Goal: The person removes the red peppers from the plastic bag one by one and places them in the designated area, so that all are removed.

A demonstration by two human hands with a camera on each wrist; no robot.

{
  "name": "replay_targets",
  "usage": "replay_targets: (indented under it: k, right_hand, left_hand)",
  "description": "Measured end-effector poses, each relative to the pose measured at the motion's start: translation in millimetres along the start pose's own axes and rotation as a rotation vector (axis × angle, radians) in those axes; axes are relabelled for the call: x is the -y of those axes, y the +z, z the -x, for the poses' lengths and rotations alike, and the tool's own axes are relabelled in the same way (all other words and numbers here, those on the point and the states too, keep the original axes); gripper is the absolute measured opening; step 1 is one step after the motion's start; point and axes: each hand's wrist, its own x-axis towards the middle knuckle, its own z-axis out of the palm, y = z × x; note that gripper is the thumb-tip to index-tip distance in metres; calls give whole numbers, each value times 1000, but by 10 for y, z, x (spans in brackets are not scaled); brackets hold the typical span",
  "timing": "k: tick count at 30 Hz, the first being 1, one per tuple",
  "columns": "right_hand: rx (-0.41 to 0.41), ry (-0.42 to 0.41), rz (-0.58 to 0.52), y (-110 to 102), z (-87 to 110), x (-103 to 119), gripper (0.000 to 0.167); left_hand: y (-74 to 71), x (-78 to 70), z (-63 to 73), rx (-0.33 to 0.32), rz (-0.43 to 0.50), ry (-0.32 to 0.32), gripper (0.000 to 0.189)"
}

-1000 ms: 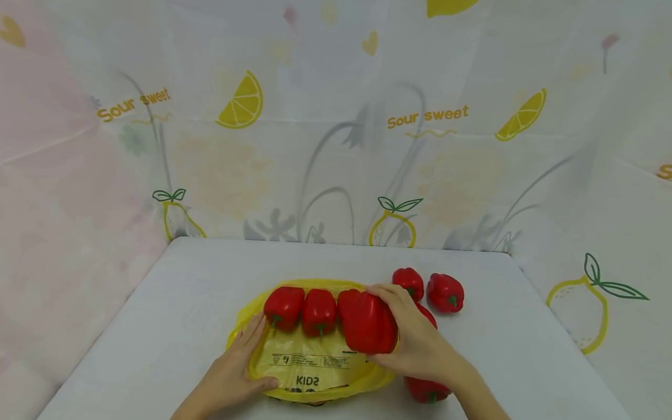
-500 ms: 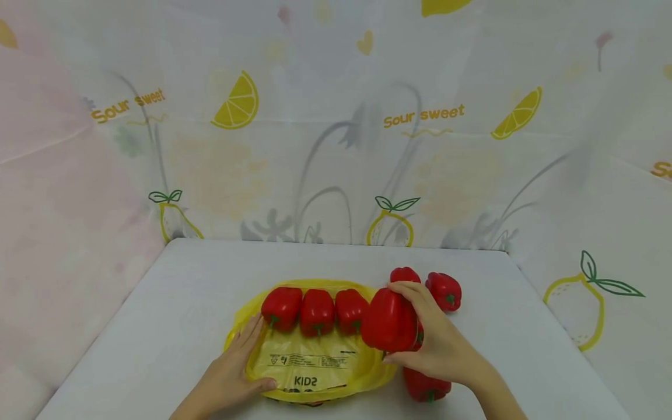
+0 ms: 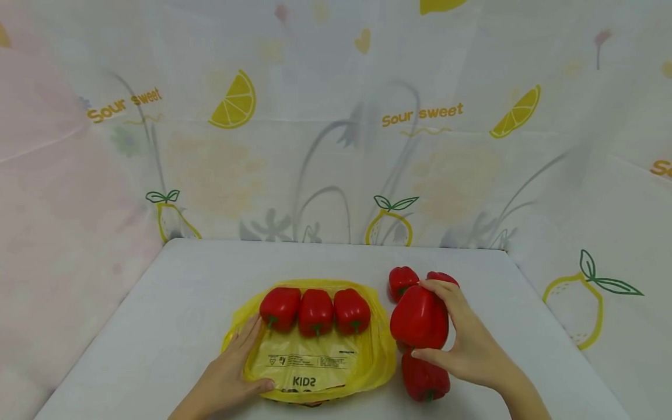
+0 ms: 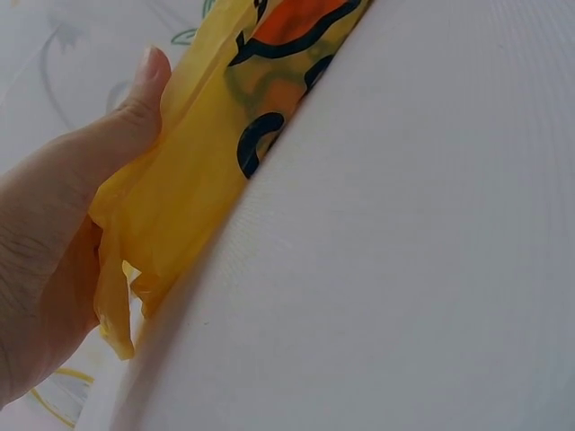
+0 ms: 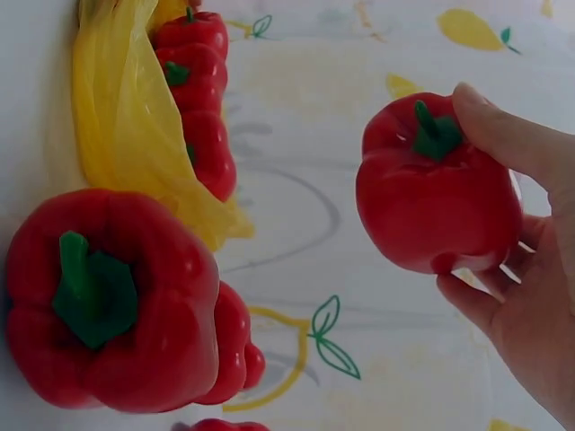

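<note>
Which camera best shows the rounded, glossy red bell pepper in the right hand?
The right wrist view: there the held pepper appears large, its green stem visible. The head view shows it smaller with no stem visible; the left wrist view doesn't show it.

Your right hand [image 3: 464, 344] moved right over the last second, taking the held pepper [image 3: 419, 319] off the bag [image 3: 387, 361]. Head view: bag's right rim uncovered, its third pepper [image 3: 352, 312] now unobstructed, front pepper [image 3: 425, 379] shows more, back-right pepper [image 3: 443, 277] mostly hidden now.
</note>
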Motion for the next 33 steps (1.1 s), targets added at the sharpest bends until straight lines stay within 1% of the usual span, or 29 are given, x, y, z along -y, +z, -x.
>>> replay_targets:
  k: [3, 8, 12, 15, 18, 22, 25, 33]
  right_hand:
    - [-16, 6, 27, -50, 48, -43, 99]
    - [-44, 24, 60, -130, 130, -114, 102]
    - [-72, 14, 84, -203, 197, -173, 105]
    - [-80, 24, 101, -255, 247, -215, 106]
    - [-84, 39, 114, -303, 295, -262, 106]
    - [-80, 56, 126, -358, 358, -351, 105]
    - [-67, 82, 134, -389, 410, -432, 105]
    - [-41, 124, 145, -408, 489, -587, 103]
  left_hand:
    - [5, 9, 3, -6, -1, 12, 116]
    - [2, 3, 7, -5, 7, 13, 115]
    - [-4, -6, 5, 17, 18, -13, 116]
    - [-17, -16, 5, 39, 21, -45, 117]
    - [-40, -27, 0, 51, 13, -55, 117]
    - [-60, -31, -3, 53, 5, -48, 117]
    - [-43, -26, -1, 48, 5, -53, 117]
    - [-28, -24, 3, 45, 16, -60, 117]
